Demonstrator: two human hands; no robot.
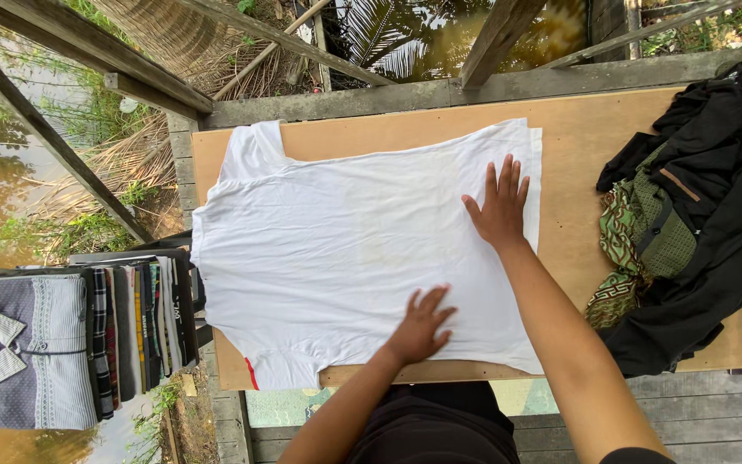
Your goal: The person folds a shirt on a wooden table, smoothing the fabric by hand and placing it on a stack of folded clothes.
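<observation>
far left, a stack of folded clothes (88, 339) stands on edge, a grey collared shirt (32, 352) outermost. right of it a white t-shirt (345, 249) lies spread flat on a brown board (577, 129), collar end to the left, hem to the right. the left hand (421, 326) rests palm down on the shirt near its near edge, fingers spread and flat, gripping nothing, forearm reaching in from below. farther right, the right hand (500, 204) lies palm down by the hem, fingers straight and pointing away, open too, arm stretched out long across the board. at the right edge, a heap of dark clothes (706, 206) with a green patterned cloth (624, 249) sits on the board.
</observation>
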